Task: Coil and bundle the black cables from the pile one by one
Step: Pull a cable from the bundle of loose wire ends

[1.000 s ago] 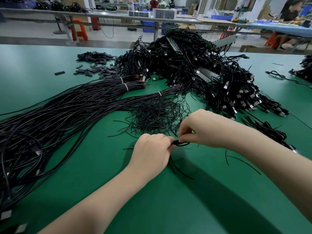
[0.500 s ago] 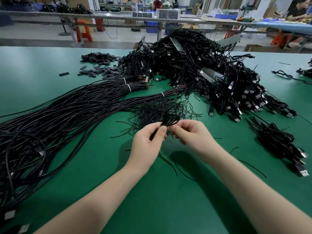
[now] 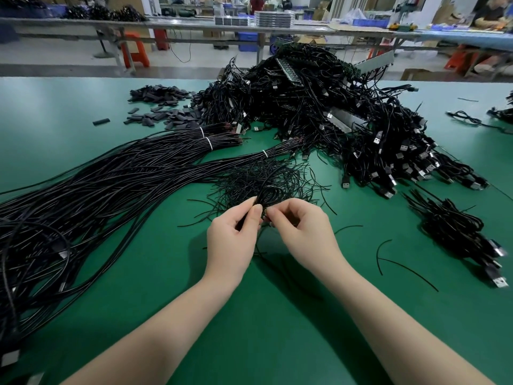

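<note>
A small coil of black cable (image 3: 271, 195) stands between my two hands, just above the green table (image 3: 277, 315). My left hand (image 3: 233, 240) grips the coil's lower part between thumb and fingers. My right hand (image 3: 301, 232) pinches at the coil's base, where a thin black tie seems to sit; the tie itself is mostly hidden. Long loose black cables (image 3: 83, 207) fan across the table's left side. A heap of short black ties (image 3: 266, 176) lies right behind the coil.
A big mound of bundled USB cables (image 3: 319, 115) fills the back centre. More finished bundles (image 3: 458, 234) lie at the right. Small black sleeves (image 3: 161, 104) are scattered at the back left. A few stray ties (image 3: 399, 265) lie near my right forearm.
Both hands have lifted the coil off the table and brought it up. The right hand has moved from on top of the coil to pinching at its base.
</note>
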`<state>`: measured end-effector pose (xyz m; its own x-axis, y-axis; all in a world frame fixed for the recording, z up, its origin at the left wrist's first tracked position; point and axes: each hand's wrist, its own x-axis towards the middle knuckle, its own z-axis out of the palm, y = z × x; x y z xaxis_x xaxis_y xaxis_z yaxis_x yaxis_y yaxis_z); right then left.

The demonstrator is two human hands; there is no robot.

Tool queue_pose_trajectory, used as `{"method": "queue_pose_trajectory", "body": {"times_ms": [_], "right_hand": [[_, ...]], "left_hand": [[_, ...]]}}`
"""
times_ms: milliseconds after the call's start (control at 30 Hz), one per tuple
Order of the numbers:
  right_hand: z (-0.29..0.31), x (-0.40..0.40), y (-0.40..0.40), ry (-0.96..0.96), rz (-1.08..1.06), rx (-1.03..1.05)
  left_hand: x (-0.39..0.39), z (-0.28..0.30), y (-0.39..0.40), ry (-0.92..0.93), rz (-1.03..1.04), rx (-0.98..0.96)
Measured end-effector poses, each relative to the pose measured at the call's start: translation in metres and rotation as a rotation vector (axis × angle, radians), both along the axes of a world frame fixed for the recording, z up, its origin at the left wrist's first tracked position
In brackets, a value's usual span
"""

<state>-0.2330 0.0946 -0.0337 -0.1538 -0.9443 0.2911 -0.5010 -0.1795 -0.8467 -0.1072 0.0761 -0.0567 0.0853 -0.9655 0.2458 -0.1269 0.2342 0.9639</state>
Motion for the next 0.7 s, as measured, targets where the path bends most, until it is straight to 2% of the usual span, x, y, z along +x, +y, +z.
{"method": "queue_pose_trajectory", "body": {"times_ms": [100, 233, 333, 433, 533, 700], "right_hand": [[0.002, 0.003, 0.0, -0.125, 0.03, 0.073], [0.008, 0.003, 0.002, -0.424, 0.098, 0.189], [0.012, -0.001, 0.003, -0.638, 0.176, 0.339], [0.018, -0.006, 0.003, -0.757, 0.273, 0.487], [0.023, -0.013, 0.001, -0.784, 0.317, 0.554], [0.026, -0.024, -0.002, -0.711, 0.312, 0.583]], "left_hand": [[-0.001, 0.0, -0.001, 0.061, -0.012, 0.025], [-0.001, 0.005, -0.003, 0.148, -0.081, 0.071], [0.0, 0.009, -0.001, 0.167, -0.194, 0.066], [-0.002, 0.013, 0.004, 0.2, -0.209, 0.091], [-0.001, 0.018, 0.005, 0.205, -0.232, 0.1], [-0.002, 0.021, 0.006, 0.248, -0.272, 0.15]]}}
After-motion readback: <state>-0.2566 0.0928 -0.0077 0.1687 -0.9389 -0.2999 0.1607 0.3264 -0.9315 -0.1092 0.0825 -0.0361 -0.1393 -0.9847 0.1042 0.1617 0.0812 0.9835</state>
